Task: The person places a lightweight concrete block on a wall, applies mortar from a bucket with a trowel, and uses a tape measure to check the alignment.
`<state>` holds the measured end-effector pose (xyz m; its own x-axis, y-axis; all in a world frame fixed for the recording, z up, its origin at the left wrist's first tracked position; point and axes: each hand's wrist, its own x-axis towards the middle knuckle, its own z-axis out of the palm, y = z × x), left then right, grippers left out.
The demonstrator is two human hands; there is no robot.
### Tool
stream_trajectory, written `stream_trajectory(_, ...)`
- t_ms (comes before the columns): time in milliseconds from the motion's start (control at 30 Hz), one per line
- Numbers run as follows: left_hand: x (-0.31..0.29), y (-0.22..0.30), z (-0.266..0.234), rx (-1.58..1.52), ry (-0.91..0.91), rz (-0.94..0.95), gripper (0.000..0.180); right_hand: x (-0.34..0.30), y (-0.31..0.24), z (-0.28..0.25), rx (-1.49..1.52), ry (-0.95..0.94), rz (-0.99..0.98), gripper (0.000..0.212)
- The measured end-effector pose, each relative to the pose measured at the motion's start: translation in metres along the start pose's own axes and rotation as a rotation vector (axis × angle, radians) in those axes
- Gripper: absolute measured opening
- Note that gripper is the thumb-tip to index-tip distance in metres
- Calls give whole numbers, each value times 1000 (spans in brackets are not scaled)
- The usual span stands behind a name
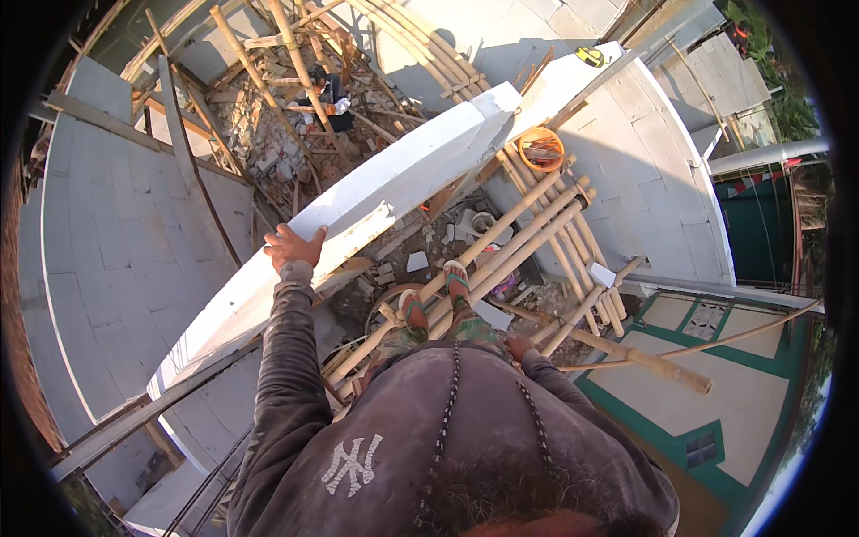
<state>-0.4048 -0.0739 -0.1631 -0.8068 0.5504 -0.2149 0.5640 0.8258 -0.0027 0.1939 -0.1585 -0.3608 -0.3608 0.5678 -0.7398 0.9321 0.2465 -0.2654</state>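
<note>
My left hand (295, 246) rests on the top edge of a white block wall (407, 166), thumb and fingers spread, with nothing held in it. The wall runs diagonally from the lower left to the upper right. My right hand (519, 347) hangs low beside my right thigh; its fingers are mostly hidden, so their state is unclear. Under my sandalled feet (456, 277) lie bamboo poles (528, 234) of a scaffold. An orange bucket (541, 166) with things inside sits at the far end of the poles. A yellow and black tape measure (590, 56) lies on the wall top beyond.
Below the scaffold the ground (416, 261) is strewn with broken pieces. Beyond the wall, another person (333, 97) is among rubble (264, 143) and upright bamboo poles (291, 49). A thick bamboo pole (667, 369) juts out at right, near a green and cream wall (698, 394).
</note>
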Motion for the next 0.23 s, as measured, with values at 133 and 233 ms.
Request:
stream_trajectory(133, 1, -2, 3, 6, 1, -4, 98, 6, -16, -14, -106, -24, -17, 24)
stream_trajectory(233, 0, 4, -7, 17, -67, -17, 104, 6, -18, -6, -51, -21, 24, 25)
